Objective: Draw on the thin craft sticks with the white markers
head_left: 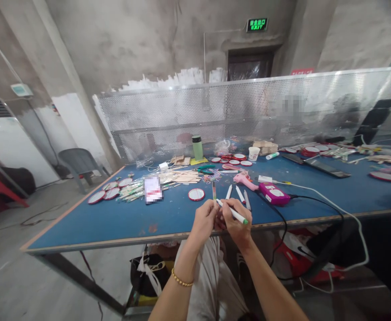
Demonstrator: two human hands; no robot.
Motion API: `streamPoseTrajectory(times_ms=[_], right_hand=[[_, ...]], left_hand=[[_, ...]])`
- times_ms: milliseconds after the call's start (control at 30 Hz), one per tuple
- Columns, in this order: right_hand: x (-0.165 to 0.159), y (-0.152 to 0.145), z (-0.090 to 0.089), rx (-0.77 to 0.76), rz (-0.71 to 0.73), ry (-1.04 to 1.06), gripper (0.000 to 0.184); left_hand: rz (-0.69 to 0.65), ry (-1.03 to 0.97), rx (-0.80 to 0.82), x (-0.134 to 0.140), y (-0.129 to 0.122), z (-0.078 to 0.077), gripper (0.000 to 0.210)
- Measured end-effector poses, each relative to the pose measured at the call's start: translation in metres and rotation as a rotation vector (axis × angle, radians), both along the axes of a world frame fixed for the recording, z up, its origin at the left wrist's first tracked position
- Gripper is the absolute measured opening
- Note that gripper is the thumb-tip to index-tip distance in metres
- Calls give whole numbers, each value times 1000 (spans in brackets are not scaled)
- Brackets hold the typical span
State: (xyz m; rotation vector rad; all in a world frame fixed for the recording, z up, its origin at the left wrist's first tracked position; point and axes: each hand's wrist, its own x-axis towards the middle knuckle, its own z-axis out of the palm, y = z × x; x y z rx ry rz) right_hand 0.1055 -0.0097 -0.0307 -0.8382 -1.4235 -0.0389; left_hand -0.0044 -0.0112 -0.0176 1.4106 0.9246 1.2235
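Note:
My left hand (204, 218) is closed, pinching a flat wooden stick (214, 191) that stands up from the fingers. Bands of green and reddish colour and a dark tip show on the stick. My right hand (238, 225) grips a white marker pen (236, 213) with a green end, its other end against the stick near my left fingers. Just beyond the hands lie several more markers (240, 195) on the blue table (168, 214). A round white disc with a red rim (196, 194) is to the left of them.
Plain wooden sticks (190, 177), painted sticks (131, 191) and a phone (153, 189) lie to the left. A pink handheld tool (245, 179), a purple box (274, 194) and a white cable (329, 198) are on the right. Behind stand a green bottle (197, 148) and paper cup (253, 154).

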Motion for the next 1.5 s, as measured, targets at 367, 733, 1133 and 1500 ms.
streamPoseTrajectory(times_ms=[367,733,1133,1500], right_hand=[[-1,2,-2,15,6,33,18],[-1,2,-4,24,8,69,15],[4,-1,-3,-51,43,73,18],[1,-1,-1,-32,75,38,19]], left_hand=[[-3,9,-11,-1,0,-1,40],[-8,6,-22,-1,0,-2,40],[-35,-21,-8,-1,5,-6,38],[15,41,48,-2,3,-3,39]])
